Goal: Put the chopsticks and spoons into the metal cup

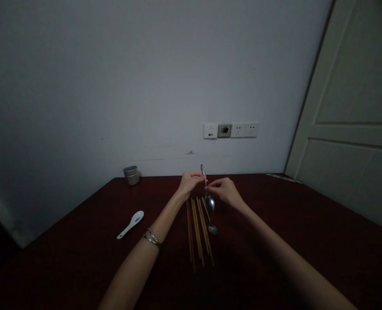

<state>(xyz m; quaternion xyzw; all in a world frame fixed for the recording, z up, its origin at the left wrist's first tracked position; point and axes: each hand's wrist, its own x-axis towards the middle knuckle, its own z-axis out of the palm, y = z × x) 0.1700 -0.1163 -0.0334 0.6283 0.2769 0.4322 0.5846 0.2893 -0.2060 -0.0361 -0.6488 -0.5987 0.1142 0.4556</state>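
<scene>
"Chopsticks (197, 230) are seen laid at the lower centre of the frame; what is held just beyond them?"

"A metal spoon (211, 203) is held at the centre of the frame, its handle pointed up and its bowl turned down."

"How is it gripped?"

"Its handle is pinched by the left hand (190, 183), thumb and fingers closed on it. Lower down, nearer the bowl, it is pinched between the fingertips of the right hand (225, 190)."

"Is the bowl rested on anything?"

"That cannot be told. Below it, just right of the chopsticks, a second spoon (212, 230) is laid on the dark surface (290, 206), its bowl pointed toward the bottom of the frame."

"What is placed farther left?"

"A white spoon (135, 219) is set down left of centre, well apart from the chopsticks. Above it in the frame, a metal cup (131, 176) is stood near the surface's back edge."

"And at the right?"

"Socket plates (237, 130) are fixed to the wall (145, 86), and a panelled door (349, 129) is seen."
</scene>
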